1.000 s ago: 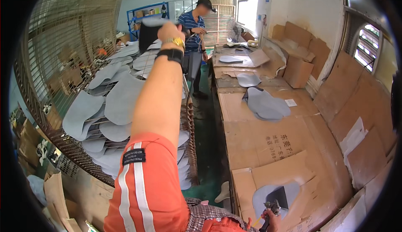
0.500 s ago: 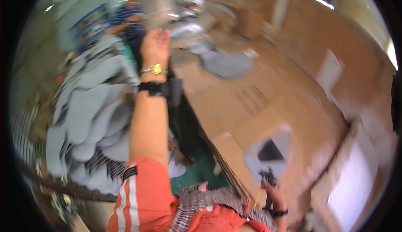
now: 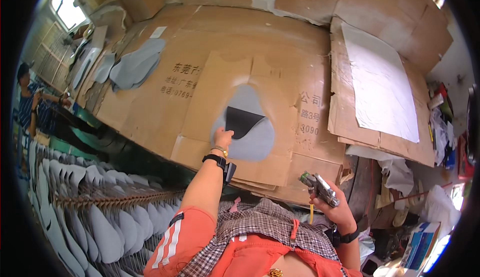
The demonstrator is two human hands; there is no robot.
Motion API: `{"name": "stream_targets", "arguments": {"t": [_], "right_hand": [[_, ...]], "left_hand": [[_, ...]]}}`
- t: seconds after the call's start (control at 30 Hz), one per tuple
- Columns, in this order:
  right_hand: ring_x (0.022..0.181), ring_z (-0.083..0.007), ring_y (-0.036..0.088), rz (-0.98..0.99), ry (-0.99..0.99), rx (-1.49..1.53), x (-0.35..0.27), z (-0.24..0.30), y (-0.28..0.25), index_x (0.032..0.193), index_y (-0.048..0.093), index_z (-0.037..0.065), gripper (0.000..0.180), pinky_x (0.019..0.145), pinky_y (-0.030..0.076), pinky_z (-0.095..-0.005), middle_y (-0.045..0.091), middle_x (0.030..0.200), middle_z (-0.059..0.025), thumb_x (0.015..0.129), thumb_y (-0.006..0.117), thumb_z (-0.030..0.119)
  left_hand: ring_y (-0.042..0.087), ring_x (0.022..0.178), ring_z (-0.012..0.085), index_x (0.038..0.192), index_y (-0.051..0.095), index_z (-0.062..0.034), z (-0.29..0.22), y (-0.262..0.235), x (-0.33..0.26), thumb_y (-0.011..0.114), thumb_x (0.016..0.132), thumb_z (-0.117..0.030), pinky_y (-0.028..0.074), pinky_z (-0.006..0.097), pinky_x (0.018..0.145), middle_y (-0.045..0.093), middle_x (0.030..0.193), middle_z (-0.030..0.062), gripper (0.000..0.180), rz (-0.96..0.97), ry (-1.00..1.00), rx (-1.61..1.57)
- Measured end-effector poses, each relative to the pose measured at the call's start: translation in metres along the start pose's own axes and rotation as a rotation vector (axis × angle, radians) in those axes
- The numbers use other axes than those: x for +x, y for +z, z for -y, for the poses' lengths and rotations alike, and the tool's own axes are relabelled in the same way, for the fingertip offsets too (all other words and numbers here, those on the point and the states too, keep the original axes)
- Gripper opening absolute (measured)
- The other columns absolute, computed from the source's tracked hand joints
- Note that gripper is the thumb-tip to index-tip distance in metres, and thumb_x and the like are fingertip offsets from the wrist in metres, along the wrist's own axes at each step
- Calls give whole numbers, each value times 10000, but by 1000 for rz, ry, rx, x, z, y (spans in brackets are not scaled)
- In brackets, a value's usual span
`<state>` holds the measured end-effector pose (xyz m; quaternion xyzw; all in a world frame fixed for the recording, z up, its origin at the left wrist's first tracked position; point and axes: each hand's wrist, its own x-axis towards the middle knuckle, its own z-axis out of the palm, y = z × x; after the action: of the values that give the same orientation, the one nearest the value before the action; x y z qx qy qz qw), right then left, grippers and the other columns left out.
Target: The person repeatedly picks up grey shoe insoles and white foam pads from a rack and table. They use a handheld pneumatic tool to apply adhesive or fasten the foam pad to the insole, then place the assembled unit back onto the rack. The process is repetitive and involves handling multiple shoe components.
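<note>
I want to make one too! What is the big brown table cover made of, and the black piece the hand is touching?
The table cover looks like corrugated cardboard: matt brown sheets, overlapping, with torn edges and a grey stain around the middle. The black piece under the left hand seems a thin, flexible sheet, perhaps fabric or foam; its dull, flat surface leaves that open.

A bench covered in cardboard sheets point(image 3: 280, 42) fills the middle. On it, near the front edge, a dark triangular piece point(image 3: 241, 121) lies on a cut-out shape point(image 3: 250, 127), with the left hand point(image 3: 222, 138) touching its left edge. The right hand point(image 3: 336, 208), holding a spray gun point(image 3: 319, 188), is off the bench's front right. A stack of cut pieces point(image 3: 132, 67) lies at far left; a wire rack point(image 3: 90, 212) of more pieces stands left of the bench. Another person point(image 3: 30, 102) stands beyond it.
</note>
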<state>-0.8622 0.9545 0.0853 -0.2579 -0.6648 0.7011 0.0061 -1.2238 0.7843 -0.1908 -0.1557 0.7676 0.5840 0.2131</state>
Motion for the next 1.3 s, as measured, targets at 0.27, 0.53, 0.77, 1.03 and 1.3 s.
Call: {"name": "stream_targets", "arguments": {"t": [0.27, 0.53, 0.77, 1.03, 1.3], "right_hand": [[879, -113, 573, -68, -10, -9, -20, 5, 7, 1295, 446, 23, 543, 797, 471, -272, 613, 939, -40, 809, 685, 59], [869, -105, 575, -92, -20, 1, -24, 19, 32, 1294, 444, 15, 529, 797, 473, -260, 613, 942, -33, 819, 672, 64], [783, -116, 595, -125, -42, 22, -45, 33, 61, 1276, 456, -8, 509, 703, 502, -263, 605, 906, -47, 810, 651, 50], [760, -118, 587, -227, -14, -8, -87, 48, 85, 1253, 470, -33, 509, 707, 489, -269, 605, 852, -50, 795, 659, 81], [738, -123, 581, -437, -160, -6, -79, 60, 130, 1254, 460, -41, 523, 696, 488, -275, 604, 816, -56, 819, 671, 160]], "left_hand": [[590, 813, 250, 1007, 542, -38, -118, -3, 26, 631, 822, -176, 502, 366, 723, 558, 930, 100, 247, 595, -180, -779], [589, 779, 240, 1078, 528, -34, -93, -42, 28, 588, 840, -130, 501, 352, 718, 553, 984, 100, 264, 266, 18, -777], [593, 680, 203, 1110, 528, -41, -32, -127, 4, 580, 842, -118, 500, 298, 609, 590, 927, 97, 284, 40, -78, -663], [599, 653, 207, 1088, 534, -48, -12, -204, -11, 576, 836, -106, 498, 295, 586, 602, 871, 86, 262, -59, -57, -604], [602, 656, 216, 1070, 535, -40, -15, -200, -16, 572, 821, -93, 498, 308, 602, 599, 857, 84, 257, 35, -82, -659]]}}
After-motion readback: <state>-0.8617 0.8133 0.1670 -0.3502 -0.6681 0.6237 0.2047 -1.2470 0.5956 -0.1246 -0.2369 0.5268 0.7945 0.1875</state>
